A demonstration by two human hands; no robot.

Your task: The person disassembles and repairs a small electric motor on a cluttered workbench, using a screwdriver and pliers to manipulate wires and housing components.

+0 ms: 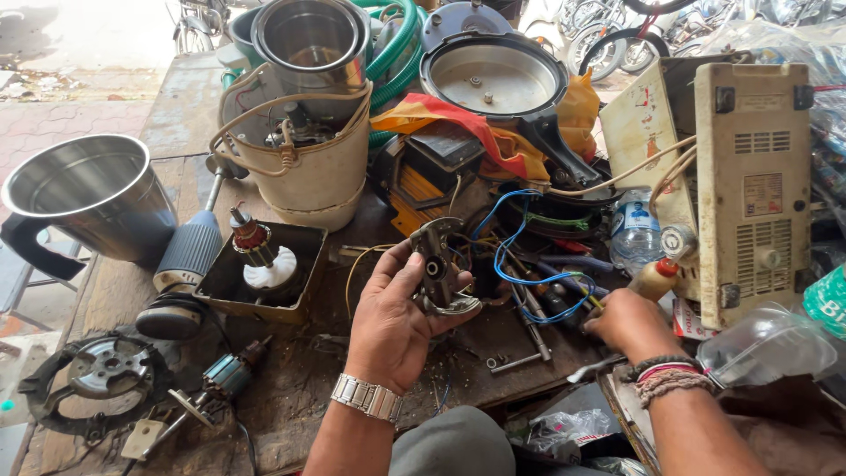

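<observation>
My left hand, with a metal watch on the wrist, holds up a grey metal motor bracket with a round hole in it. My right hand, wearing thread bands at the wrist, rests low on the wooden workbench among blue wires and dark-handled tools; its fingers are curled, and whether they grip anything is hidden. A small amber bottle with a red cap stands just beyond it.
A motor rotor stands in a black tray. A cream mixer base, steel jars, a black pan, a plastic water bottle, a cream appliance casing and another rotor crowd the bench.
</observation>
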